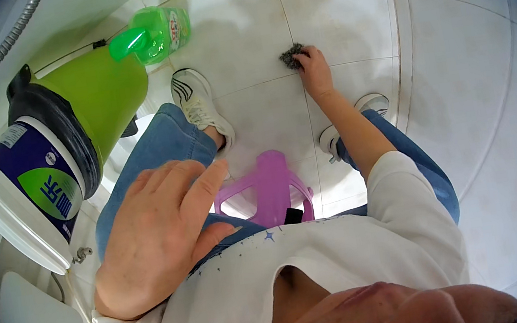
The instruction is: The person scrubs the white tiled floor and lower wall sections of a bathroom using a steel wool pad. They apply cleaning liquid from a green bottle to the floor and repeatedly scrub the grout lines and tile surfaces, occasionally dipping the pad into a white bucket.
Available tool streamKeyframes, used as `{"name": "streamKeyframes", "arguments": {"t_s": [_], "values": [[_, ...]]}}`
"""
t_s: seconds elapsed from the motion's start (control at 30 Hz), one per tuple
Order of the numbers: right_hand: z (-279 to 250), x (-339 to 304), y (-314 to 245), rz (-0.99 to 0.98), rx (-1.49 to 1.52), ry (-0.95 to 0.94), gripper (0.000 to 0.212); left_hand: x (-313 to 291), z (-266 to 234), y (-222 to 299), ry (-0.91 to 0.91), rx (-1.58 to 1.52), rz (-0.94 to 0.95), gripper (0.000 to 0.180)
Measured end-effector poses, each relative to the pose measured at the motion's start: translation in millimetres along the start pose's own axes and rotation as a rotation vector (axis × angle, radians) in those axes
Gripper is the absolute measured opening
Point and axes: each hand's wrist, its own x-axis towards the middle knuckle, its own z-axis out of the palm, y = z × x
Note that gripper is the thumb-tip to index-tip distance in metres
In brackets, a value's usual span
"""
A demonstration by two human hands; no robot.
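Observation:
A dark grey steel wool scrubber (288,57) lies against the white floor tiles ahead of me. My right hand (316,74) reaches down to it at the end of a stretched arm, fingers closed round its right side. My left hand (161,233) is over my left thigh, back of the hand up. Its fingers lie fairly flat, the thumb stands apart, and I see nothing in it. Whether the palm rests on the jeans or hovers just above them, I cannot tell.
At the left stand a lime green bucket (98,95) with a black rim, a white tub (19,214) with a dark blue label, and a green plastic bottle (153,37). A purple stool (271,186) is between my legs. A metal hose (0,53) hangs at upper left; a tiled wall (474,82) rises at right.

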Motion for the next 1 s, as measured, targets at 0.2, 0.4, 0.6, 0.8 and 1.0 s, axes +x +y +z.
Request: {"name": "streamKeyframes", "arguments": {"t_s": [0.2, 0.4, 0.6, 0.8, 1.0], "values": [[-19.9, 111.3, -13.7, 0.019, -0.079, 0.124, 0.03, -2.1, 1.2, 4.7, -0.022, 0.015, 0.016, 0.058], [-18.8, 70.9, -23.3, 0.034, -0.157, -0.001, 0.041, 0.5, 0.7, 6.5, 0.003, 0.01, 0.046, 0.059], [-9.4, 15.5, -18.7, 0.023, -0.255, -0.134, 0.047, -6.1, 5.4, 1.6, -0.04, -0.001, 0.015, 0.06], [-27.7, 145.2, -36.2, 0.008, -0.285, 0.036, 0.039, -2.6, 3.4, 6.5, -0.036, 0.014, 0.044, 0.059], [-26.0, 92.7, -29.2, 0.002, -0.301, -0.106, 0.042, -2.1, 3.9, 5.8, -0.011, 0.022, 0.021, 0.058]]}}
